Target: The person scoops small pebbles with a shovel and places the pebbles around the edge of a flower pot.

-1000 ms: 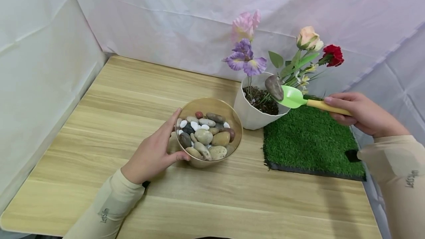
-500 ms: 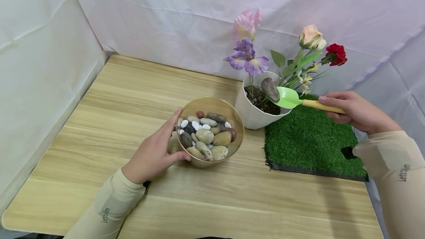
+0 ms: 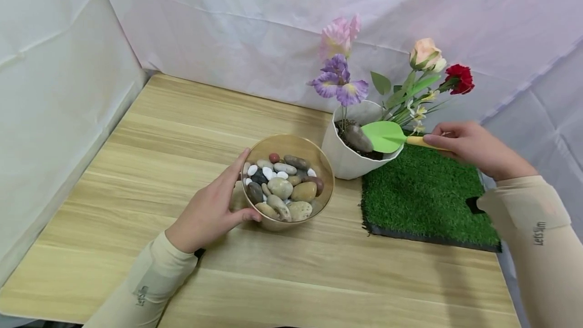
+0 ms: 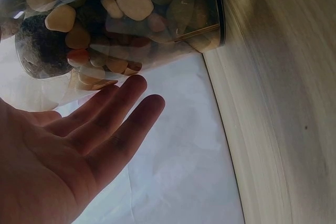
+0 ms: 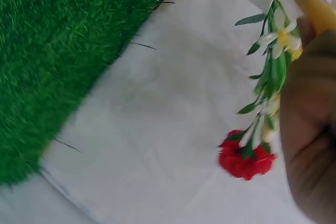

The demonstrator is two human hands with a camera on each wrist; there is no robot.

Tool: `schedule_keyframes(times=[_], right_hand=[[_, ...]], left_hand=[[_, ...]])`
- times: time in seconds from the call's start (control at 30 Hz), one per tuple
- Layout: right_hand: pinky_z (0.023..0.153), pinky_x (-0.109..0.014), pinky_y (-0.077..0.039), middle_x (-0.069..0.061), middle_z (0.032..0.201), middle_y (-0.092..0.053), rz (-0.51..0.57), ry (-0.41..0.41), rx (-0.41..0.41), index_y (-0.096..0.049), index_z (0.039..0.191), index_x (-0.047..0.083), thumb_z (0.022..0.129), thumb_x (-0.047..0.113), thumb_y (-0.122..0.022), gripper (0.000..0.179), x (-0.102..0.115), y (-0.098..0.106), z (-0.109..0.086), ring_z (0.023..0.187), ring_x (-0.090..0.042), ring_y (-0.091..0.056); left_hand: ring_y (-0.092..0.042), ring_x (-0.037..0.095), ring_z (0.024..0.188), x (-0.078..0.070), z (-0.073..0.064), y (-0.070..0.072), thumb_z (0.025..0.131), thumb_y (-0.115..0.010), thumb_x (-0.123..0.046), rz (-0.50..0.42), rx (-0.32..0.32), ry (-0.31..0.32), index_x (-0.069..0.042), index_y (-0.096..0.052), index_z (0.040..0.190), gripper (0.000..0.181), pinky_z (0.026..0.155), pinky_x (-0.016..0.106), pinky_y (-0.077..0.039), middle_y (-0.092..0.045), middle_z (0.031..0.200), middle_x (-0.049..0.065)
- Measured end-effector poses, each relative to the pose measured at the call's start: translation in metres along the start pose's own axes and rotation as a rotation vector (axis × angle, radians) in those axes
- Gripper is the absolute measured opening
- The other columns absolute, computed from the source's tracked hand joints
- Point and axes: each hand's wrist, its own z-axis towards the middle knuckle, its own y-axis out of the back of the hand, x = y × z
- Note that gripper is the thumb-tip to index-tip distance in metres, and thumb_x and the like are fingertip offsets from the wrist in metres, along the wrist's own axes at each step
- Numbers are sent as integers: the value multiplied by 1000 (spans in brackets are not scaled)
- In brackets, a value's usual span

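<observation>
In the head view, my left hand (image 3: 216, 206) rests against the side of a clear amber bowl (image 3: 325, 201) full of pebbles (image 3: 280, 187), thumb at the near side and fingers along the left. The left wrist view shows those fingers (image 4: 113, 140) nearly straight, tips at the bowl's wall. My right hand (image 3: 478, 148) grips the yellow handle of a small garden trowel (image 3: 384, 136). Its light green blade tilts down over a white flowerpot (image 3: 346, 163). A dark grey stone (image 3: 359, 138), slightly blurred, lies at the blade's tip, over the dark soil inside the pot.
A purple iris (image 3: 339, 82) and a pink flower stand in the pot's left part. A peach rose (image 3: 424, 53) and red carnation (image 3: 459, 79) lean right behind the trowel. An artificial grass mat (image 3: 423, 201) lies right of the pot. White cloth (image 3: 218, 24) hangs behind the table.
My right hand has moved left with the trowel, and the blade has tipped downward. The grey stone has dropped lower, from above the pot's soil to down within its rim. My left hand stays put.
</observation>
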Motion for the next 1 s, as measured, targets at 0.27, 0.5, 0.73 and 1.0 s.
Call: schedule_keyframes(times=[0.27, 0.5, 0.73, 1.0], right_hand=[[51, -39, -38, -8, 71, -50, -102, 17, -111, -69, 97, 8, 112, 45, -63, 40, 23, 4, -13, 57, -27, -42], [53, -40, -32, -11, 71, -49, -119, 29, -203, -71, 102, 10, 111, 41, -66, 32, 46, 17, -41, 61, -29, -40], [54, -36, -29, -7, 75, -54, -227, 182, -248, -76, 100, 19, 108, 29, -74, 13, 98, 6, -61, 63, -25, -40], [41, -28, -27, 13, 61, -40, -596, 678, -343, -63, 89, 24, 95, 19, -84, 23, 174, -58, -72, 46, -7, -30]], left_hand=[[-43, 38, 152, 0, -1, -1, 86, -50, -89, 1, -1, -5, -25, -4, 177, 120, 111, 63, -48, -30, 175, 13], [-42, 37, 153, 1, 1, 1, 86, -50, -88, 4, -2, -19, -24, -4, 177, 121, 112, 61, -48, -29, 176, 13], [-45, 37, 151, 1, 2, 1, 86, -53, -87, 0, -2, -24, -23, -5, 177, 121, 113, 61, -47, -29, 176, 12], [-45, 38, 151, 2, 2, 0, 86, -53, -86, 1, -1, -17, -22, -5, 177, 121, 112, 62, -47, -29, 176, 13]])
